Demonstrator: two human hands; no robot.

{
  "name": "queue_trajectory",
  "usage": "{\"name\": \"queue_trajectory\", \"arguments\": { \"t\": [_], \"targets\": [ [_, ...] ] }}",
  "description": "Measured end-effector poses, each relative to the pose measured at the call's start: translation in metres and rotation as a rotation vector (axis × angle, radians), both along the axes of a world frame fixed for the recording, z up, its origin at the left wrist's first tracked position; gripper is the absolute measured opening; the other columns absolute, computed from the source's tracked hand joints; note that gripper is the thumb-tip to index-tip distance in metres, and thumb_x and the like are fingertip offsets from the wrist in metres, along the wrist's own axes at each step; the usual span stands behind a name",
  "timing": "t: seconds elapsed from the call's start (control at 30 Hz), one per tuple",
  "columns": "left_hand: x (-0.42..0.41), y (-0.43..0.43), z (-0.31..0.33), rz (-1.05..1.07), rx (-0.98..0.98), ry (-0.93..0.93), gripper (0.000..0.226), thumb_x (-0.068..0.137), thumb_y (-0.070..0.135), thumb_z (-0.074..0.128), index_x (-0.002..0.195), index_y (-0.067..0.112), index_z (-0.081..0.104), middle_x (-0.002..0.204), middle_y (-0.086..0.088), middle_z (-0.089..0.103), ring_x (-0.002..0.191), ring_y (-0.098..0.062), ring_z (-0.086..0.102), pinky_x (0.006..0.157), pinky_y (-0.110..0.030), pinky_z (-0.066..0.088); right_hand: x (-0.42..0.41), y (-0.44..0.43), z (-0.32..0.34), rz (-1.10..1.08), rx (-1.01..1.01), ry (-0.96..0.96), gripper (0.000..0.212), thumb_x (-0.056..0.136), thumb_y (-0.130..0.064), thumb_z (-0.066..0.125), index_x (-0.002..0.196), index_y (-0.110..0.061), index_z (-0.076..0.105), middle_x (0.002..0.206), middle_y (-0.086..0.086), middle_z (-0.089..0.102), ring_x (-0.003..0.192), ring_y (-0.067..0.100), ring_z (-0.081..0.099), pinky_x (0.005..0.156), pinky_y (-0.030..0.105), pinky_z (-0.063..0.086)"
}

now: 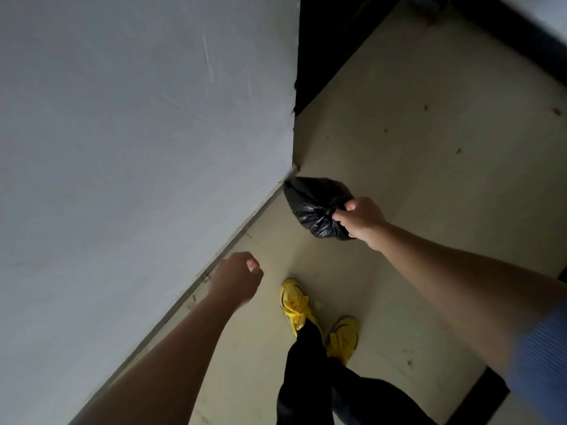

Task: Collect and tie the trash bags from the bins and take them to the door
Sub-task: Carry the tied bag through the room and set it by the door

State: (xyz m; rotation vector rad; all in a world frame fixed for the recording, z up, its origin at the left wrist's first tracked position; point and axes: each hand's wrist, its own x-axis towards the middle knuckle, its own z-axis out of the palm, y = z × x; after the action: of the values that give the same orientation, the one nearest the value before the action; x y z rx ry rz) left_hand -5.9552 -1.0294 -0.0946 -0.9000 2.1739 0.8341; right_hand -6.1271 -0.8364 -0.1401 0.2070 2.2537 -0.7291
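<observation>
A small black trash bag [310, 204], tied and bunched at its neck, hangs just above the pale floor beside the corner of a grey-white wall. My right hand [360, 220] is shut on the bag's gathered neck, arm stretched forward. My left hand [237, 277] hangs lower left, close to the wall's base, its fingers curled in with nothing in them.
The grey-white wall [138, 148] fills the left half and ends at a corner. Beyond that corner is a dark opening [325, 50]. Pale tiled floor [429, 148] spreads to the right, edged by a dark strip at top right. My yellow shoes [296, 305] stand below the bag.
</observation>
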Motion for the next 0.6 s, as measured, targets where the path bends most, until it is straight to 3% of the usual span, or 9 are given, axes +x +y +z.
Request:
{"name": "queue_trajectory", "arguments": {
  "t": [0.07,0.17,0.3,0.37,0.43,0.6],
  "targets": [
    [-0.004,-0.004,-0.028,-0.012,-0.008,-0.022,0.016,0.089,0.026,0.055,0.097,0.021,0.068,0.109,0.000,0.068,0.104,-0.021,0.062,0.094,-0.037,0.049,0.001,-0.002,-0.034,0.009,0.019,-0.027,0.031,0.077,-0.022,0.068,0.059,-0.016,0.043,0.067,0.020,0.058,0.062,0.027,0.054,0.067,0.048,0.055],
    [-0.009,-0.011,-0.059,-0.016,-0.012,-0.043,0.017,0.090,0.025,0.055,0.099,0.019,0.068,0.111,-0.001,0.068,0.102,-0.021,0.062,0.088,-0.030,0.047,0.002,-0.006,-0.067,0.073,0.029,-0.057,0.033,0.079,-0.019,0.065,0.061,-0.015,0.038,0.062,0.011,0.044,0.060,0.023,0.047,0.057,0.037,0.040],
    [-0.018,-0.017,-0.073,-0.019,-0.031,-0.063,0.017,0.090,0.024,0.054,0.099,0.019,0.068,0.111,0.000,0.068,0.099,-0.019,0.061,0.083,-0.028,0.043,-0.007,-0.008,-0.080,0.158,0.075,-0.049,0.019,0.081,-0.021,0.063,0.071,-0.014,0.047,0.066,0.009,0.050,0.065,0.026,0.051,0.054,0.030,0.033],
    [-0.023,-0.017,-0.067,-0.014,-0.031,-0.063,0.017,0.090,0.023,0.053,0.098,0.019,0.067,0.110,0.000,0.067,0.095,-0.017,0.059,0.081,-0.028,0.041,-0.013,-0.008,-0.071,0.261,0.110,-0.052,0.015,0.083,-0.025,0.062,0.095,-0.017,0.061,0.090,0.010,0.063,0.089,0.029,0.061,0.066,0.031,0.044],
    [-0.027,-0.014,-0.052,-0.005,-0.026,-0.053,0.018,0.090,0.022,0.053,0.099,0.018,0.067,0.111,0.000,0.067,0.098,-0.018,0.059,0.080,-0.028,0.041,-0.021,-0.006,-0.054,0.347,0.153,-0.040,0.047,0.087,-0.027,0.060,0.132,-0.018,0.055,0.125,0.011,0.063,0.116,0.031,0.058,0.092,0.034,0.048],
    [-0.034,0.000,0.008,0.041,-0.017,0.017,0.019,0.090,0.020,0.053,0.100,0.014,0.069,0.113,-0.002,0.068,0.106,-0.021,0.061,0.086,-0.030,0.044,-0.030,0.005,0.018,0.424,0.167,0.018,0.053,0.090,-0.031,0.056,0.141,-0.019,0.047,0.134,0.010,0.059,0.122,0.031,0.055,0.098,0.037,0.047]
  ]
}}
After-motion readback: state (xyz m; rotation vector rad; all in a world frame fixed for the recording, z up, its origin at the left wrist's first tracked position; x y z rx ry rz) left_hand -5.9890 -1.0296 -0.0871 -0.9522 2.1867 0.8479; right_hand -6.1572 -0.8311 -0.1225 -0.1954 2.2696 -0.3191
